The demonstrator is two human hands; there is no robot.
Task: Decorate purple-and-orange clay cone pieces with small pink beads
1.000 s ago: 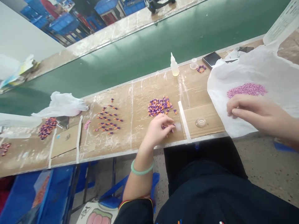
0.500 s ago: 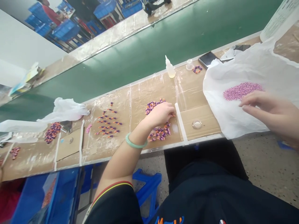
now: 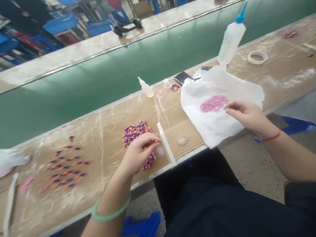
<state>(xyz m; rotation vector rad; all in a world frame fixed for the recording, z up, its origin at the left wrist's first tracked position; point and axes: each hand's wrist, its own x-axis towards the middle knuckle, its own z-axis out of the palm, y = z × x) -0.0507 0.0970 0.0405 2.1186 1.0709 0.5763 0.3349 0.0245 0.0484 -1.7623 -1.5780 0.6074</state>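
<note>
My left hand (image 3: pixel 140 151), with a green bangle on its wrist, is over a pile of small purple-and-orange pieces (image 3: pixel 134 131). Its thumb and fingers pinch a small piece with an orange tip (image 3: pixel 156 141); the rest of it is hidden. My right hand (image 3: pixel 244 113) hovers at the edge of a heap of tiny pink pieces (image 3: pixel 214 103) on a white plastic sheet (image 3: pixel 212 131). The thumb and forefinger of that hand are pressed together, and anything between them is too small to name. A small clear round dish (image 3: pixel 182 141) lies between the hands.
Rows of purple-and-orange pieces (image 3: pixel 66 174) lie at left. Behind stand a small dropper bottle (image 3: pixel 146 88), a phone (image 3: pixel 183 78) and a tall blue-tipped bottle (image 3: pixel 232 41). A tape roll (image 3: pixel 257 58) is at right. A green belt (image 3: pixel 123 75) runs along the table's far edge.
My left hand has lifted from the pile with a small orange-tipped piece showing at its fingertips. My right hand's fingers have closed beside the pink heap. The view has swung right.
</note>
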